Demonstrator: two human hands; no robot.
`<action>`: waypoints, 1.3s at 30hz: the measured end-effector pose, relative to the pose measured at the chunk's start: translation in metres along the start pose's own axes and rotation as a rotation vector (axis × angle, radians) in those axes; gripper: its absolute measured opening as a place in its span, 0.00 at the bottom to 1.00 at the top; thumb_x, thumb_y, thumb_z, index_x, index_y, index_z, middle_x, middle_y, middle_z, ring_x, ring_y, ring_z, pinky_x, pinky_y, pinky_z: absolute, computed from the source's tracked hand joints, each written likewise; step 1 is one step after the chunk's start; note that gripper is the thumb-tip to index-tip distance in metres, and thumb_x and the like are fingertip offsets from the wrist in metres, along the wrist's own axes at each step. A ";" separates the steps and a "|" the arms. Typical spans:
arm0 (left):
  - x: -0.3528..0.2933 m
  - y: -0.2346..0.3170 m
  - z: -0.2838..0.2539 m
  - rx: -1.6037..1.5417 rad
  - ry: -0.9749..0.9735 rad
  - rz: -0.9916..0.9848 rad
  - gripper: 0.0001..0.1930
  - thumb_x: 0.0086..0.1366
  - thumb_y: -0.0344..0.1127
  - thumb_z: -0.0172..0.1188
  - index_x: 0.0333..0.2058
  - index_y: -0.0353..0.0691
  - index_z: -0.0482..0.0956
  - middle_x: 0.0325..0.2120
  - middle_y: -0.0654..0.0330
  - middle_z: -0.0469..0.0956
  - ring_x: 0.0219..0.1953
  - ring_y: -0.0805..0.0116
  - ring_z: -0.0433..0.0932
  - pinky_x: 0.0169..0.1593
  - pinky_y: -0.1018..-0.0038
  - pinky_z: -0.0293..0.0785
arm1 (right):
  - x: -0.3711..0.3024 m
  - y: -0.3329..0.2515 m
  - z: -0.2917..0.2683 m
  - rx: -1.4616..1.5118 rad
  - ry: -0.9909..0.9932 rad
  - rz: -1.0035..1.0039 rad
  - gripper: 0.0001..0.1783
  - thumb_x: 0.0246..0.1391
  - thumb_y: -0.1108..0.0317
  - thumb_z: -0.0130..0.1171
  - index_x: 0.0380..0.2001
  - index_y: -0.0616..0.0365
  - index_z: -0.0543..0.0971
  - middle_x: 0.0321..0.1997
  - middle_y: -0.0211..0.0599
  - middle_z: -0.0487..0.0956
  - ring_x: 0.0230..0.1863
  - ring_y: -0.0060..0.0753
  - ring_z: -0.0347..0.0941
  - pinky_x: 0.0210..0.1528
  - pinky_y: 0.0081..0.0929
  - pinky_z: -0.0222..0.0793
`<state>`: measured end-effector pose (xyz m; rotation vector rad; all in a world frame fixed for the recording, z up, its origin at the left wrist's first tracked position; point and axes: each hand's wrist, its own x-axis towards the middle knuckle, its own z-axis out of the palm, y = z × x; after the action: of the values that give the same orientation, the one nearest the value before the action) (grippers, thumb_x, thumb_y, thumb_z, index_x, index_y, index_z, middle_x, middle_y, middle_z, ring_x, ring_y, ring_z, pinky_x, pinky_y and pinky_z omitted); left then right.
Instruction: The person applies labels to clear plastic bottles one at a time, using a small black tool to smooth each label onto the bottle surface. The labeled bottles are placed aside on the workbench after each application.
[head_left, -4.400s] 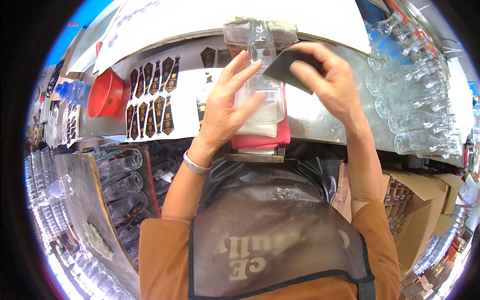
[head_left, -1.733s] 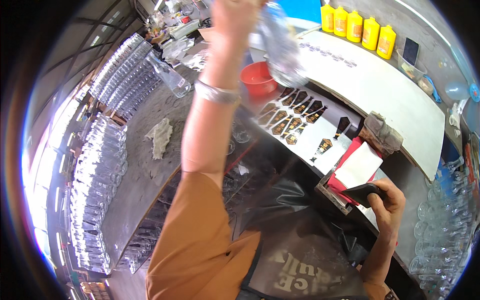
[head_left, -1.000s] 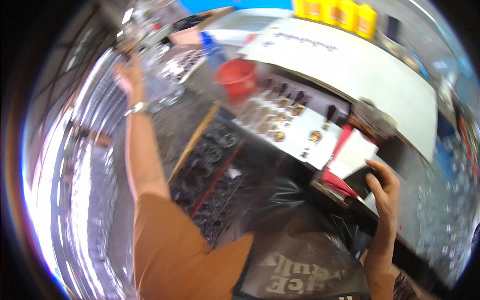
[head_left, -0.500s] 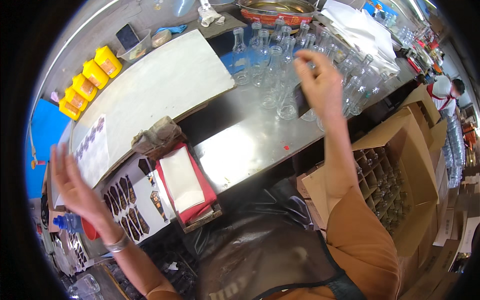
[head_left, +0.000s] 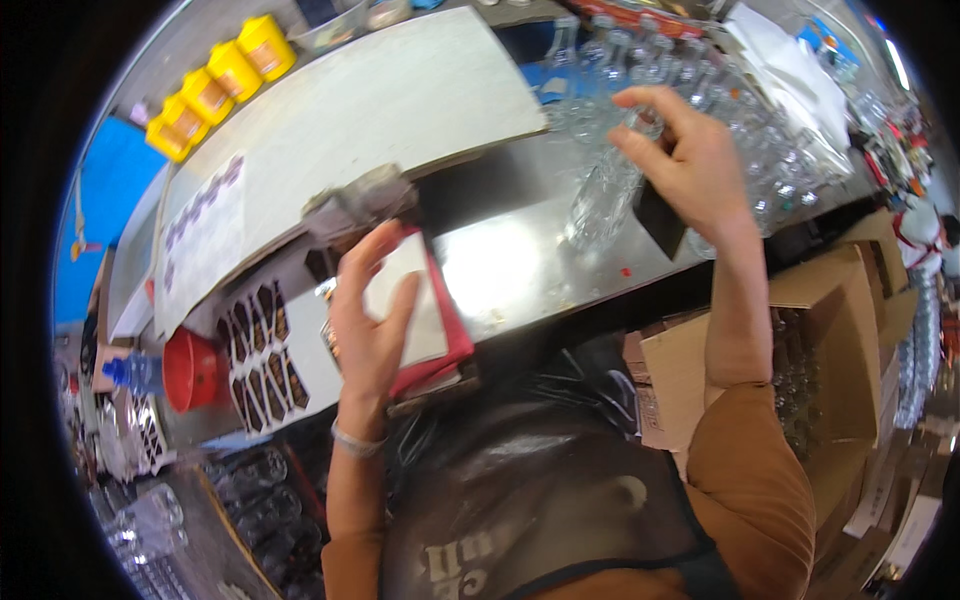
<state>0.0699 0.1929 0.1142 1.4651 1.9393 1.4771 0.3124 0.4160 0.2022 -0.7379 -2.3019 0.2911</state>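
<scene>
My right hand [head_left: 695,165] is at the upper right of the metal worktop. Its thumb and fingers are curled around the neck of a clear glass bottle [head_left: 598,200], which leans with its base toward the left. Beneath this palm shows a dark patch whose nature I cannot make out. My left hand [head_left: 368,320], slightly blurred, hovers with thumb and fingers apart over a shallow tray with a folded white cloth [head_left: 405,290] on a red cloth [head_left: 448,310]. Beside it lies a sheet of dark tie-shaped labels [head_left: 262,325].
Several clear bottles [head_left: 765,150] crowd the right of the metal worktop [head_left: 500,250]. A pale board [head_left: 400,90] lies behind, with yellow containers [head_left: 235,72] along its far side. An open carton [head_left: 850,340] of bottles stands at right; a red bowl [head_left: 192,370] is at left.
My left hand has swung from the far left to over the cloth tray. My right hand now grips a bottle and has drawn it apart from the group. The view has shifted too.
</scene>
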 end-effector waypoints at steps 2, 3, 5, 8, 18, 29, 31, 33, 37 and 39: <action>0.007 0.003 0.001 0.052 -0.085 0.184 0.35 0.60 0.30 0.66 0.67 0.38 0.65 0.60 0.50 0.72 0.61 0.60 0.73 0.63 0.62 0.68 | 0.017 -0.031 0.000 0.287 -0.178 0.070 0.15 0.61 0.63 0.63 0.50 0.55 0.80 0.26 0.20 0.77 0.24 0.09 0.61 0.26 0.14 0.56; 0.012 0.004 0.003 -0.042 -0.152 0.181 0.38 0.61 0.35 0.67 0.68 0.37 0.62 0.60 0.50 0.72 0.61 0.60 0.72 0.64 0.63 0.67 | 0.027 -0.042 0.009 0.377 -0.209 -0.014 0.16 0.63 0.63 0.62 0.52 0.55 0.79 0.29 0.22 0.80 0.25 0.09 0.63 0.27 0.14 0.57; 0.009 0.015 0.003 -0.317 -0.259 0.021 0.42 0.62 0.35 0.67 0.71 0.37 0.56 0.58 0.50 0.73 0.57 0.61 0.74 0.61 0.64 0.70 | 0.046 -0.060 0.039 0.635 -0.267 -0.075 0.19 0.65 0.62 0.59 0.56 0.58 0.77 0.38 0.29 0.84 0.27 0.10 0.66 0.30 0.12 0.62; 0.000 0.000 0.008 -0.517 -0.165 -0.061 0.41 0.64 0.29 0.63 0.72 0.38 0.52 0.53 0.49 0.74 0.50 0.61 0.77 0.54 0.66 0.75 | 0.051 -0.069 0.095 0.895 -0.265 0.041 0.24 0.67 0.60 0.58 0.60 0.63 0.73 0.51 0.37 0.82 0.30 0.14 0.70 0.36 0.14 0.70; -0.025 -0.059 0.019 -0.432 0.225 -0.268 0.36 0.75 0.39 0.52 0.72 0.29 0.46 0.68 0.43 0.58 0.71 0.54 0.59 0.70 0.63 0.59 | -0.080 -0.112 0.165 0.778 -0.574 0.325 0.35 0.62 0.65 0.60 0.70 0.58 0.63 0.51 0.43 0.79 0.30 0.23 0.78 0.36 0.23 0.73; -0.119 -0.098 -0.069 0.483 0.533 -0.036 0.24 0.65 0.40 0.62 0.55 0.31 0.75 0.64 0.40 0.65 0.67 0.45 0.64 0.69 0.55 0.58 | -0.106 -0.080 0.162 0.917 -0.491 0.528 0.26 0.63 0.70 0.58 0.63 0.67 0.69 0.51 0.39 0.81 0.26 0.15 0.71 0.30 0.17 0.70; -0.161 -0.122 -0.096 0.750 0.493 -0.099 0.29 0.65 0.49 0.62 0.58 0.34 0.74 0.67 0.40 0.60 0.71 0.43 0.57 0.71 0.46 0.47 | -0.112 -0.069 0.161 0.964 -0.478 0.591 0.23 0.64 0.70 0.57 0.60 0.66 0.71 0.52 0.39 0.80 0.27 0.14 0.71 0.30 0.16 0.71; -0.187 -0.127 -0.104 0.919 0.392 -0.161 0.29 0.62 0.46 0.66 0.58 0.36 0.74 0.68 0.42 0.60 0.72 0.42 0.56 0.71 0.44 0.47 | -0.112 -0.065 0.162 0.955 -0.487 0.578 0.22 0.65 0.70 0.57 0.59 0.67 0.72 0.51 0.40 0.81 0.27 0.14 0.70 0.30 0.16 0.70; -0.206 -0.137 -0.115 0.994 0.315 -0.101 0.21 0.59 0.35 0.69 0.52 0.40 0.80 0.66 0.49 0.65 0.71 0.46 0.59 0.70 0.46 0.50 | -0.114 -0.068 0.164 0.968 -0.535 0.533 0.20 0.67 0.67 0.54 0.58 0.66 0.73 0.49 0.39 0.81 0.25 0.15 0.68 0.29 0.15 0.67; -0.194 -0.131 -0.120 0.881 0.359 -0.052 0.11 0.60 0.26 0.67 0.42 0.39 0.83 0.58 0.52 0.76 0.64 0.50 0.71 0.65 0.57 0.65 | -0.115 -0.068 0.162 0.957 -0.538 0.525 0.19 0.67 0.67 0.53 0.57 0.67 0.73 0.48 0.39 0.81 0.25 0.15 0.68 0.29 0.15 0.67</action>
<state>-0.0023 -0.0291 -0.0079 1.4689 3.0650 0.9134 0.2421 0.2931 0.0468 -0.7668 -1.9846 1.8509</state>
